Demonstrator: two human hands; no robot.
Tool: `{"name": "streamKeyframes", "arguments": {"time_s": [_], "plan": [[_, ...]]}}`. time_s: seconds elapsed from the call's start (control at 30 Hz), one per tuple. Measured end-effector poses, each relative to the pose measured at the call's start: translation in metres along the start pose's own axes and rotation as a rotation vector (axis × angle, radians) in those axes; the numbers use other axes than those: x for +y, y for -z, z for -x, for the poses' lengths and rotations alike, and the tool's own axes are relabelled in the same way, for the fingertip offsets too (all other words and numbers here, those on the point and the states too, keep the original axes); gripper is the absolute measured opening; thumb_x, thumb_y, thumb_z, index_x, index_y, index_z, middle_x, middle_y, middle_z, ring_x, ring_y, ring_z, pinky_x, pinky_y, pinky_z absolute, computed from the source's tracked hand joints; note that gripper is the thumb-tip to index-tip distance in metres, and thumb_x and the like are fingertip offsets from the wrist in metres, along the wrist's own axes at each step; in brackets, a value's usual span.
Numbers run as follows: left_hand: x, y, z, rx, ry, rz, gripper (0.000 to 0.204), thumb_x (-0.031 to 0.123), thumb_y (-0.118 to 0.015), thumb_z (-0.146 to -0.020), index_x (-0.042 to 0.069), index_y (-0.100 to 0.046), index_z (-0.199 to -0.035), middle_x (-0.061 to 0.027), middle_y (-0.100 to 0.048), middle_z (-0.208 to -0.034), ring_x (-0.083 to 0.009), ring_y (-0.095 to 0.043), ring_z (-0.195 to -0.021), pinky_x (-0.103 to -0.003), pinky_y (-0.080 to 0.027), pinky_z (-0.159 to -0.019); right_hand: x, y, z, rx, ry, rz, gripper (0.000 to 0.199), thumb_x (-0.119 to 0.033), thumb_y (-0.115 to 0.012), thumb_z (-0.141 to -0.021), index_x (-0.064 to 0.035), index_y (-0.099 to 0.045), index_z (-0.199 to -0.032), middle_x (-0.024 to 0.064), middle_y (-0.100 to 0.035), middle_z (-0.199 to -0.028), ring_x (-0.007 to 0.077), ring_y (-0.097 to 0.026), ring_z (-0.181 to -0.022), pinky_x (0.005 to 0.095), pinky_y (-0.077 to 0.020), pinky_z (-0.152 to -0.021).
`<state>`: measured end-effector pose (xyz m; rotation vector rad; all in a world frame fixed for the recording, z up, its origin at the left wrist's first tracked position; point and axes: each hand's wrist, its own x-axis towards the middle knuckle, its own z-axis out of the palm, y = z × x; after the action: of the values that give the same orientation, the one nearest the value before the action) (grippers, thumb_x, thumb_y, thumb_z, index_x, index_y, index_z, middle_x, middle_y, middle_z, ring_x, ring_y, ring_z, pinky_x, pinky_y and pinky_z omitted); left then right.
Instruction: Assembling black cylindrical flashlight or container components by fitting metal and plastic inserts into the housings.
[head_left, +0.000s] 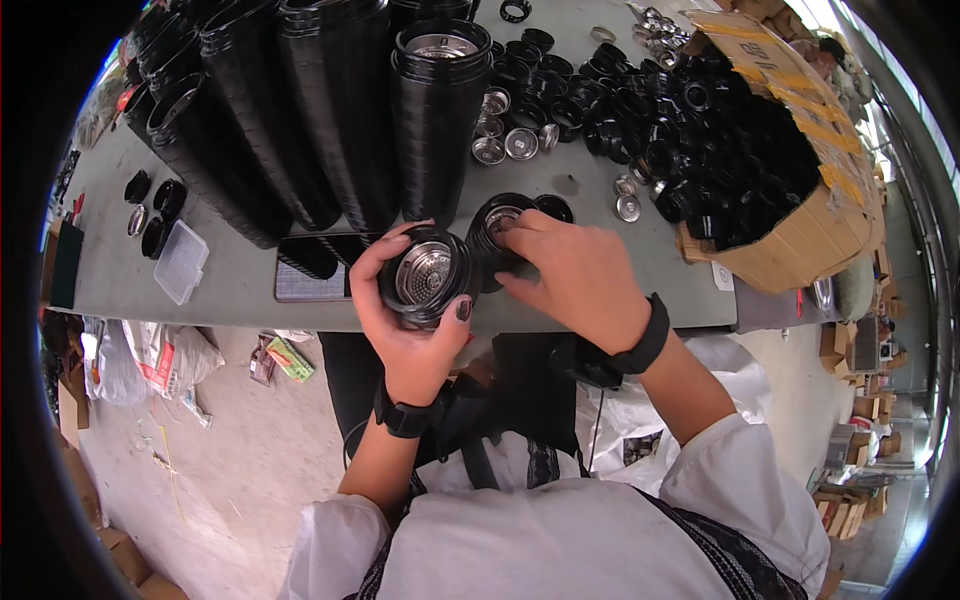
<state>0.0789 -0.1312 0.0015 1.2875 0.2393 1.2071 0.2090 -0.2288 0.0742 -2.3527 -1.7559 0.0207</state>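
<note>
A black threaded collar [462,262] fitted with a perforated steel insert [432,276] is held by the left hand [408,348] just above the near edge of the worktop [630,290], its mouth turned up toward the view. It is cupped by the curled fingers on its left and by the thumb on its near right side.

Just to the right, a second black collar [482,252] is met by the right hand [580,272]. The fingers there are partly closed, with the tips at the metal part in the mouth and the thumb low by the side; whether that part is pinched or only pressed cannot be told.

The step in hand is judged to be the seating of a steel insert in the second collar. For the next move, a level insert and even fingertip pressure seem called for, with the left collar kept steady.
</note>
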Motion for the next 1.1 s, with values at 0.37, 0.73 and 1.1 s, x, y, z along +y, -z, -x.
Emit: {"name": "streamKeyframes", "arguments": {"time_s": [0.37, 0.73, 1.1], "plan": [[0.01, -0.034, -0.029, -0.13, -0.088, -0.275, 0.07, 0.002, -0.074, -0.062, 0.002, -0.039, -0.122, -0.0127, -0.05, -0.117, -0.0202, -0.05, -0.107, -0.032, -0.04, -0.094, 0.051, 0.025, 0.028, 0.519, -0.306, -0.764, 0.027, -0.012, -0.065, -0.08, -0.0051, -0.064, -0.106, 0.0067, -0.066, -0.097, 0.0109, -0.058, -0.073, 0.0238, -0.0471, -0.065], [-0.033, -0.047, -0.023, -0.302, -0.209, -0.524, 0.051, 0.017, -0.077, -0.061, 0.003, -0.049, -0.102, -0.0162, -0.055, -0.111, -0.0346, -0.055, -0.097, -0.039, -0.044, -0.085, 0.188, -0.084, 0.067, 0.518, -0.428, -0.206, 0.049, -0.008, -0.071, -0.069, -0.0085, -0.056, -0.116, 0.0143, -0.058, -0.114, 0.0326, -0.052, -0.107, 0.0397, -0.0399, -0.092], [-0.045, -0.044, -0.019, -0.263, -0.286, -0.456, 0.057, 0.013, -0.08, -0.056, 0.006, -0.047, -0.102, -0.0188, -0.054, -0.112, -0.0359, -0.057, -0.095, -0.04, -0.047, -0.082, 0.184, -0.087, 0.051, 0.605, -0.573, -0.313, 0.042, -0.01, -0.073, -0.066, -0.005, -0.054, -0.104, 0.0129, -0.06, -0.1, 0.0292, -0.057, -0.091, 0.0369, -0.0447, -0.08]]}}
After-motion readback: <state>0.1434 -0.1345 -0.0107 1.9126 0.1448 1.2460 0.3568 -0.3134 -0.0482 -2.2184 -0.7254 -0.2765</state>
